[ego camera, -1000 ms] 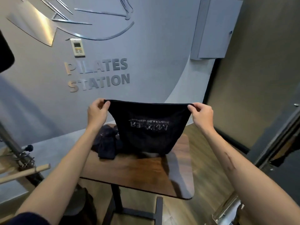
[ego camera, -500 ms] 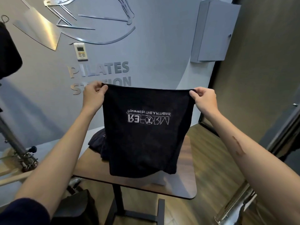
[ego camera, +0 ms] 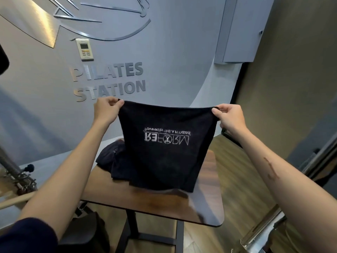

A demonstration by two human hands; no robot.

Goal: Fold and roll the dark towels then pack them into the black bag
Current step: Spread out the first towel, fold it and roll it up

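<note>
Matt cloth towel (ego camera: pixel 164 161), wood-grain table (ego camera: pixel 209 203)

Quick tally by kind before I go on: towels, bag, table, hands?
Held towel: 1, pinched at its top corners by left hand and right hand
Towel heap on the table: 1 pile; number of towels in it unclear
Black bag: 1, under the table
Table: 1
Hands: 2
Total: 6

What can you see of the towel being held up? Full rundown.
The held towel is black, soft terry-like cloth, hanging spread out in the air above the wooden table. The left hand and right hand each pinch a top corner, the top edge sagging slightly between them. White embroidered lettering on it reads upside down. Its lower edge hangs at or just above the tabletop, in front of a heap of other dark towels; contact unclear.
</note>
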